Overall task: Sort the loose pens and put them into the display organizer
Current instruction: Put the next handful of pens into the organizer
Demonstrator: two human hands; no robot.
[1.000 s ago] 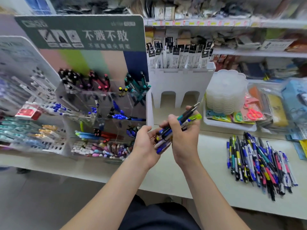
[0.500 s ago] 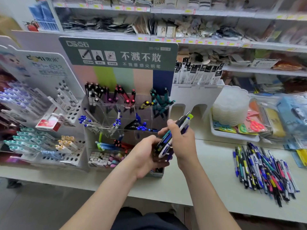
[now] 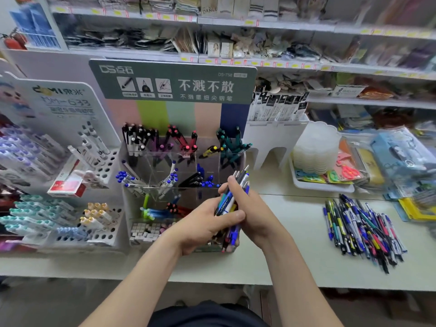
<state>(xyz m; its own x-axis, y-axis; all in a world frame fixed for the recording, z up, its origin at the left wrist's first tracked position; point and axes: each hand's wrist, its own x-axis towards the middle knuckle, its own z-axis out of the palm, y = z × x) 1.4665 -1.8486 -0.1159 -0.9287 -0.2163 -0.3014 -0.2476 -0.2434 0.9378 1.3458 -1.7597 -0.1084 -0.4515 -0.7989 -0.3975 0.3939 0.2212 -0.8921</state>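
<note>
Shop aisle. A pale bench [image 3: 283,263] runs left to right. Behind and above it are shelves [image 3: 259,64] of packaged stock with yellow tags on the edges.

On the bench:
- Far left: white marker rack [image 3: 99,166] with a red box [image 3: 68,185] against it.
- Centre: clear display organizer [image 3: 162,161] under a green header card [image 3: 172,81]. Compartments are tiered. Far row has black, pink and teal pens, middle row has blue-capped ones, and the near row has green and red ones plus small blocky items.
- Right of it: white tray [image 3: 323,186] with a stack of translucent tubs [image 3: 316,147] and packaged scissors [image 3: 349,172].

Loose pens [image 3: 363,230]: a messy heap lying flat on the bench, near right, well apart from the organizer. Barrels are mostly blue, black and white, with some yellow and pink.

Bundle of pens [image 3: 230,204]: in both my hands, above the bench at the organizer's near right corner. Barrels are roughly parallel and tilted, upper ends pointing far right, silver at the top. Can't tell if the lower ends touch the organizer.

Left hand [image 3: 205,225] grips the lower half, thumb across the front. Right hand [image 3: 254,213] has its fingers [image 3: 233,185] curled round the upper half. Both sets of fingers are closed on the bundle.
</note>
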